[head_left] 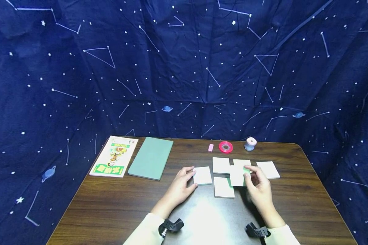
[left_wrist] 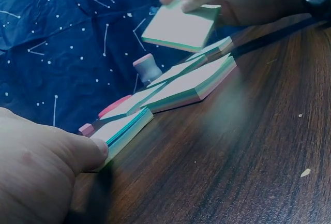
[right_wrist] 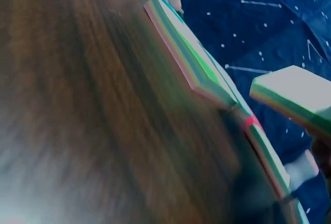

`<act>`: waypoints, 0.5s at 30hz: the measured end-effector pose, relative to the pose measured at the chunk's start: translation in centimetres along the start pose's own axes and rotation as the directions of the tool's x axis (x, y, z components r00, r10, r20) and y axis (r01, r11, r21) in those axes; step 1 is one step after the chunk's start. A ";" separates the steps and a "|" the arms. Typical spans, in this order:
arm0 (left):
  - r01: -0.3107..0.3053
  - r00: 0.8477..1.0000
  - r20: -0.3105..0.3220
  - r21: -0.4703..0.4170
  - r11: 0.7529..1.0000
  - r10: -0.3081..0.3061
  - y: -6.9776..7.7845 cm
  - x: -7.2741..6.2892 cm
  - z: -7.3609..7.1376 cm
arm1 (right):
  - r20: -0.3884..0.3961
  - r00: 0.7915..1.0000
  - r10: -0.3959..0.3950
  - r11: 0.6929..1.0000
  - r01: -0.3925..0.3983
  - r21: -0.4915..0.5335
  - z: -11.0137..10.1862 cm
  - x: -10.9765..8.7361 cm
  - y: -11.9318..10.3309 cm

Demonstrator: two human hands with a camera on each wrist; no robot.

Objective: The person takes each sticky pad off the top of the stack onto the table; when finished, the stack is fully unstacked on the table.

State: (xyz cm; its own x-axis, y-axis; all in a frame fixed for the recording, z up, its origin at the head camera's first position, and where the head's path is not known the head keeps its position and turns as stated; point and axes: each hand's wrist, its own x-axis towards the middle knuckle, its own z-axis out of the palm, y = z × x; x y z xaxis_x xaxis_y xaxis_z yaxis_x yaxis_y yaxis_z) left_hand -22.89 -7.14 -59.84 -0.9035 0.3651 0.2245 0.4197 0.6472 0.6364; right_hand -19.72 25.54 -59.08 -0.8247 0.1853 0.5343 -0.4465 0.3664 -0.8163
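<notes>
My left hand (head_left: pixel 180 186) grips the left edge of a white-topped sticky note pad (head_left: pixel 202 175) lying on the table, its thumb at the near corner. Blue-green layers show along that pad's side in the left wrist view. Raised above the table, my right hand (head_left: pixel 260 186) pinches another sticky note pad (head_left: pixel 237 176) by its right side, thumb on top. The held pad has a pale top and coloured layers at its edge. Under and around it lie more pads: one nearer me (head_left: pixel 223 189), one behind (head_left: pixel 221 165), one partly hidden (head_left: pixel 241 162), and one at the right (head_left: pixel 268 169).
At the table's back stand a spool (head_left: pixel 250 144), a red tape roll (head_left: pixel 225 147) and a small pink block (head_left: pixel 210 147). A green notebook (head_left: pixel 151 158) and an illustrated booklet (head_left: pixel 114 156) lie at the left. A blue starry curtain (head_left: pixel 184 68) hangs behind the table.
</notes>
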 end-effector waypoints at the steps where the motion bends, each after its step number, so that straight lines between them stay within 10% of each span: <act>1: 0.002 1.000 0.001 0.001 1.000 -0.002 0.0 0.0 0.1 | -0.018 1.000 0.018 1.000 -0.017 0.005 -0.5 -0.3 0.2; 10: 0.029 0.999 0.014 0.011 1.000 -0.029 0.1 0.1 0.0 | -0.038 0.951 0.307 0.950 -0.309 -0.041 -4.0 -2.3 0.6; 15: 0.044 0.999 0.017 -0.014 0.999 -0.044 0.3 -0.1 0.0 | 0.061 0.929 0.366 0.882 -0.325 -0.341 -4.6 -2.3 0.7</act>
State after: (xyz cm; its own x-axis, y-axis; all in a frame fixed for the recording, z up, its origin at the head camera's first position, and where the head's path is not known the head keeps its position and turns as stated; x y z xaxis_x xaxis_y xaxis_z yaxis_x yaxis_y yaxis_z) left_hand -22.72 -6.99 -59.63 -0.9195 0.3478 0.1833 0.3779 0.6531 0.6563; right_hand -16.58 29.56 -59.86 -0.9504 0.2509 0.1841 -0.0070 0.5742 -0.8187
